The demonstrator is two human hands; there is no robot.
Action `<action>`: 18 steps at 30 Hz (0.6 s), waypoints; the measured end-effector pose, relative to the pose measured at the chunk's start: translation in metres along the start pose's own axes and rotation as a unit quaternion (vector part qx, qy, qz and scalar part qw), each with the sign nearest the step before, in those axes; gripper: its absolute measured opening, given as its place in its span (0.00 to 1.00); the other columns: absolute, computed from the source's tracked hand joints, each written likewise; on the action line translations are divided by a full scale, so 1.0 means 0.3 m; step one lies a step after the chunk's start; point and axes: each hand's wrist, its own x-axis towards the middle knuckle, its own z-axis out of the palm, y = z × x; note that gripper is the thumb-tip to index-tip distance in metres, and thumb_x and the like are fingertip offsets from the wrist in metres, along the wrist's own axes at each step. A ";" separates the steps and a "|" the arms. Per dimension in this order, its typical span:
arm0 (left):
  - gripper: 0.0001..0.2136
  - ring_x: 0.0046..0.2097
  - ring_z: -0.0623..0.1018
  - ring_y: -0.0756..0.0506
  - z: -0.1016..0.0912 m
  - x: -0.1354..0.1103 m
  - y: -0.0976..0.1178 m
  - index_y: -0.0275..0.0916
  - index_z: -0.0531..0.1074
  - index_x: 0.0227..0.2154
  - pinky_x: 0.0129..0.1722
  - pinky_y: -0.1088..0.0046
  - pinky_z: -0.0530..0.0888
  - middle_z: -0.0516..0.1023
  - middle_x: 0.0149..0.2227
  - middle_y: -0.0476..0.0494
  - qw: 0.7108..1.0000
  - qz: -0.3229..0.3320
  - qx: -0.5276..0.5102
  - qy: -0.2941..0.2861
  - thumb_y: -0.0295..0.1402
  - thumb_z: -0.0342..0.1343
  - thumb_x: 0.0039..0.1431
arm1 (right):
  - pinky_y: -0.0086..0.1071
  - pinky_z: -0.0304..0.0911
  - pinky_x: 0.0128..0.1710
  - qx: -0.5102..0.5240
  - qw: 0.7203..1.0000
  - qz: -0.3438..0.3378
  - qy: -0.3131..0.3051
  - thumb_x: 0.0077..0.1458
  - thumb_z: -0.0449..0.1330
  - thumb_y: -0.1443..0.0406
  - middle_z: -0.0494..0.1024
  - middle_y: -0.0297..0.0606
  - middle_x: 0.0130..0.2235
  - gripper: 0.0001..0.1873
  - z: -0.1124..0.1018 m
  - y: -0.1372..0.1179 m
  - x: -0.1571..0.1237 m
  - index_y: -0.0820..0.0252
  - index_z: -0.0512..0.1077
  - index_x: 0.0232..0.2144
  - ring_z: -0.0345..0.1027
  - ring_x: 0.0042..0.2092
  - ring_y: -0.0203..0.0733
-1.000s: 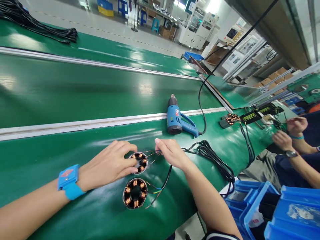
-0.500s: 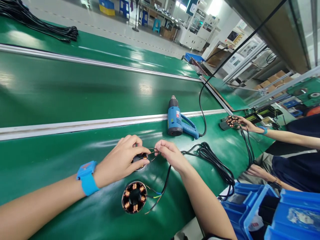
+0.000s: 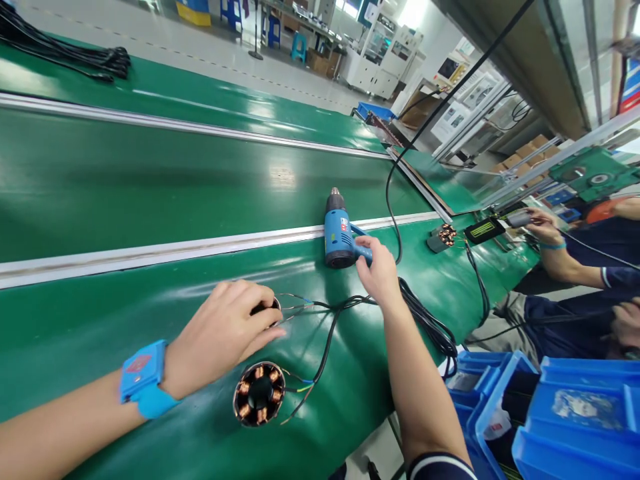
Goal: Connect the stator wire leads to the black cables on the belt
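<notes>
The right hand point(image 3: 381, 268) has left the wires point(image 3: 300, 307) and now grips the heat gun point(image 3: 338, 233) handle; the left hand point(image 3: 227, 330) stays pressed over the stator point(image 3: 267, 308).

The surface point(image 3: 125, 200) lies open at the far left; black cables point(image 3: 425, 323) and blue bins point(image 3: 550, 413) block the right.

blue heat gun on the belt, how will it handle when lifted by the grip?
The blue pistol-shaped heat gun lies on its side, right hand at its handle. Probably rigid and nose-heavy, since the barrel looks bulky. Its black power cord trails off and may drag.
</notes>
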 end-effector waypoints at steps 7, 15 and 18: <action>0.11 0.44 0.68 0.47 0.031 -0.021 0.002 0.45 0.77 0.48 0.41 0.68 0.61 0.69 0.46 0.45 0.995 -0.005 -0.075 -0.069 0.31 0.49 0.76 | 0.43 0.59 0.61 -0.192 0.969 0.045 -0.146 0.59 0.64 0.70 0.72 0.50 0.58 0.31 0.071 0.146 0.133 0.68 0.67 0.64 0.66 0.59 0.56; 0.15 0.35 0.66 0.47 -0.116 0.005 0.044 0.39 0.72 0.31 0.38 0.67 0.58 0.69 0.33 0.49 0.982 0.053 -0.126 -0.128 0.40 0.53 0.74 | 0.44 0.55 0.51 -0.294 0.954 -0.063 0.000 0.67 0.58 0.68 0.78 0.42 0.42 0.11 -0.072 0.055 0.049 0.61 0.76 0.49 0.71 0.49 0.52; 0.18 0.32 0.66 0.47 -0.139 -0.019 0.102 0.40 0.70 0.26 0.35 0.65 0.58 0.69 0.29 0.53 0.967 0.066 -0.161 -0.187 0.42 0.74 0.52 | 0.40 0.58 0.47 -0.300 0.915 -0.224 0.149 0.70 0.56 0.68 0.78 0.37 0.39 0.07 -0.207 -0.012 -0.096 0.61 0.74 0.45 0.71 0.41 0.46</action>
